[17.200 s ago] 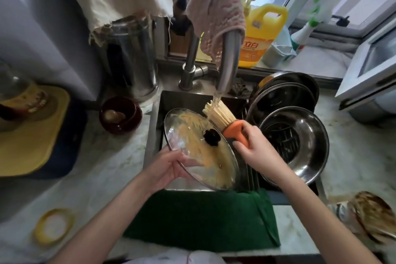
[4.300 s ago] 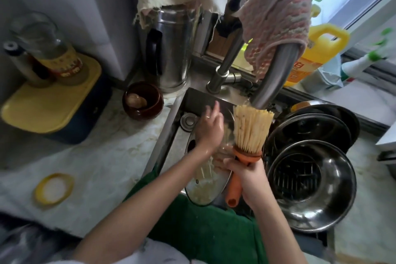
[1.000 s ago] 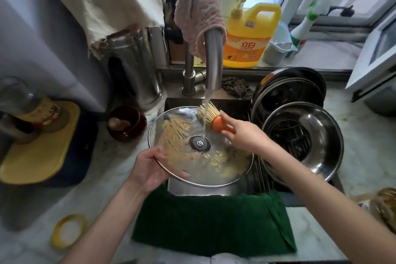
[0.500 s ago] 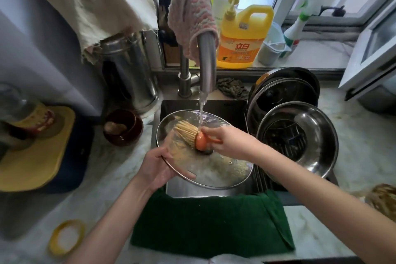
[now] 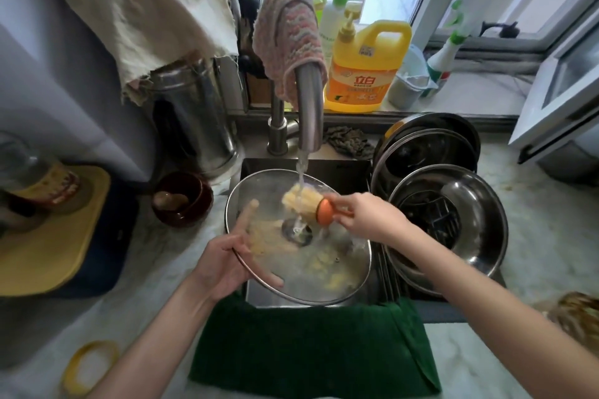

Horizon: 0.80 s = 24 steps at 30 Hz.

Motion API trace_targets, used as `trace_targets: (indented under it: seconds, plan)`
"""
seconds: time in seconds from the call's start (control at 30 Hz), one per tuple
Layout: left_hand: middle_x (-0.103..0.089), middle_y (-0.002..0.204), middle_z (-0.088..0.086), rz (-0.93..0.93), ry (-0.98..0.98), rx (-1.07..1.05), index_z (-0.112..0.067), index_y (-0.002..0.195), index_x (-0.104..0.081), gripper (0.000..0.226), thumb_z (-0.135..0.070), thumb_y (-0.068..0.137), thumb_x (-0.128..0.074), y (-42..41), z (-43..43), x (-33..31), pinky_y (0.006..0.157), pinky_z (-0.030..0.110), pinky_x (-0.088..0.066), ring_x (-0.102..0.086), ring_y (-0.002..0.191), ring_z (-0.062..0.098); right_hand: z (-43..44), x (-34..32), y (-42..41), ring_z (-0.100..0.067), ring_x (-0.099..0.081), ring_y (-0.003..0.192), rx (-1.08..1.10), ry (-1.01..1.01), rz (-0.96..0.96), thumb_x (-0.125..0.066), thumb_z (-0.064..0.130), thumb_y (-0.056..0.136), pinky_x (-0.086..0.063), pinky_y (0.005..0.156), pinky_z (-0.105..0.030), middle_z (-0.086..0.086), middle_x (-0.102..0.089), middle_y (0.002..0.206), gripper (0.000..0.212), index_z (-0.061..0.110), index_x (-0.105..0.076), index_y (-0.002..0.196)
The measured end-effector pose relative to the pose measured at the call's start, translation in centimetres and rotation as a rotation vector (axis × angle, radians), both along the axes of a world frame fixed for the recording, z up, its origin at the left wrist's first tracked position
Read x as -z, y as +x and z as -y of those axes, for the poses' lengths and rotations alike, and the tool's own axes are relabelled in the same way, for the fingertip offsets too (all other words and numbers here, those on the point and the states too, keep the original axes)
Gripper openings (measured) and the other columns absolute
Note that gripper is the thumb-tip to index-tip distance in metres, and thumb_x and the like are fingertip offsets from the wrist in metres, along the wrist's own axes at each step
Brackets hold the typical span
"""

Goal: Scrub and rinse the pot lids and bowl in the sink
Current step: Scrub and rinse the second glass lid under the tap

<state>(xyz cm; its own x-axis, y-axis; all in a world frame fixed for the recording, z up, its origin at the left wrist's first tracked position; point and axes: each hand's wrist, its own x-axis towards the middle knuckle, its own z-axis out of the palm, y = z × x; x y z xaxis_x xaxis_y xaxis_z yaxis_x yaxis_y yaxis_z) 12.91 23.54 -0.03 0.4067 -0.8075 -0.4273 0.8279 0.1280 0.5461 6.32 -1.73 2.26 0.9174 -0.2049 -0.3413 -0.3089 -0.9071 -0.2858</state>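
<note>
Head view, read left to right. My left hand [image 5: 223,264] reached in over the tabletop [image 5: 168,256] and gripped the near-left rim of the glass lid [image 5: 340,256], with the thumb across one face and the fingers spread on the other, visible through the glass. That grip matched the picture from half a second before. The lid was held tilted over the sink [image 5: 340,168], behind the green towel [image 5: 311,343] draped on the front edge.

The change was in the brush [image 5: 308,204]. Half a second before, it worked the left part of the lid. It had since travelled to the far-centre zone, and its bristles sat directly under the water stream [image 5: 300,178] falling from the tap [image 5: 309,113]. The stream ran through the bristles onto the lid's centre fitting. My right hand [image 5: 369,219] was clenched round the orange handle.

Assessment: scrubbing and rinsing of this lid were running together. Yellowish film showed on the left-centre and near-right glass, so I judged the lid unfinished and those zones due the next passes.

Right of the sink basin, the steel bowl [image 5: 479,204] and two further lids [image 5: 428,152] leaned stacked and untouched. I could not tell whether they were already washed.
</note>
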Motion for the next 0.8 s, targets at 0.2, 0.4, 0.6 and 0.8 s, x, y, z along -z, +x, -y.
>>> trace_targets:
  seconds: [0.2, 0.4, 0.6, 0.8]
  plan:
    - [-0.063, 0.124, 0.015, 0.074, 0.024, 0.006, -0.031, 0.144, -0.034, 0.103, -0.003, 0.049, -0.061, 0.8, 0.5, -0.4, 0.063, 0.068, -0.051, -0.061, 0.105, 0.045, -4.7, -0.3, 0.4, -0.015, -0.065, 0.09, -0.104, 0.32, 0.127, -0.058, 0.033, 0.09, -0.052, 0.077, -0.032, 0.005, -0.067, 0.118, 0.047, 0.038, -0.048, 0.136]
    - [-0.059, 0.131, 0.011, 0.056, -0.003, 0.004, -0.046, 0.143, -0.025, 0.116, -0.003, 0.044, -0.067, 0.7, 0.3, -0.5, 0.061, 0.064, -0.053, -0.057, 0.11, 0.05, -1.7, 0.1, 0.3, -0.024, -0.064, 0.093, 0.106, 0.06, 0.108, -0.051, 0.037, 0.093, -0.053, 0.076, -0.037, -0.005, -0.067, 0.114, 0.051, 0.045, -0.035, 0.142]
    - [-0.064, 0.118, 0.016, 0.078, 0.021, -0.069, -0.035, 0.14, -0.039, 0.114, -0.007, 0.036, -0.076, 0.8, 0.2, -0.2, 0.057, 0.065, -0.052, -0.064, 0.095, 0.045, -4.6, -1.7, -2.3, -0.008, -0.054, 0.061, -0.246, 0.177, 0.149, -0.054, 0.031, 0.093, -0.042, 0.055, -0.022, 0.006, -0.067, 0.088, 0.054, 0.044, -0.036, 0.142]
    - [-0.056, 0.132, 0.017, 0.05, 0.046, -0.091, -0.041, 0.145, -0.026, 0.104, -0.011, 0.057, -0.073, 1.3, 0.6, -0.4, 0.062, 0.066, -0.052, -0.057, 0.109, 0.05, -5.0, 0.3, -0.6, -0.022, -0.065, 0.081, -0.033, 0.197, 0.172, -0.052, 0.032, 0.092, -0.05, 0.068, -0.033, -0.005, -0.07, 0.102, 0.051, 0.042, -0.041, 0.14]
